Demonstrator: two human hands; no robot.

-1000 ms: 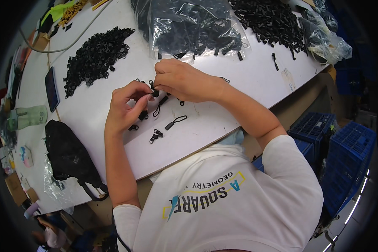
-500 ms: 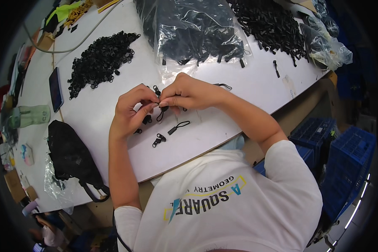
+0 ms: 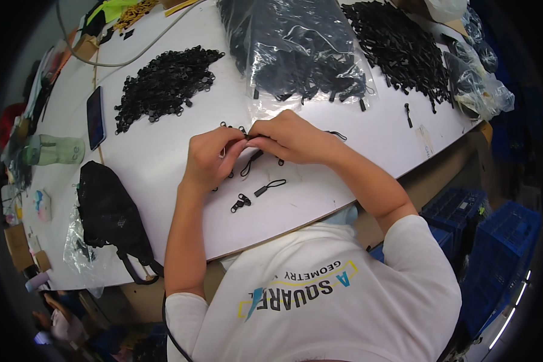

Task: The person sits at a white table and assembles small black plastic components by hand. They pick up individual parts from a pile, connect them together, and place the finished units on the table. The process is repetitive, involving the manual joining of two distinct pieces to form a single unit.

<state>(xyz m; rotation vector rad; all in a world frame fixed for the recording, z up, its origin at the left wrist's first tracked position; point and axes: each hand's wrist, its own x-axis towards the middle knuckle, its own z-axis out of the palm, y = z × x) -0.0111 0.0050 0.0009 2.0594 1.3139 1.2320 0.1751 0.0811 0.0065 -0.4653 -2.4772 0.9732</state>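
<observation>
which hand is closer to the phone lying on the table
Left. The left hand works near the table's middle, with the dark phone off to its left past bare tabletop. The right hand sits farther right, beyond the left hand.

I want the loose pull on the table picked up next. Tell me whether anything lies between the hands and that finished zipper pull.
Nothing visible does. The zipper pull lies on bare table just below the left hand and right hand, which pinch a small black piece together.
</observation>
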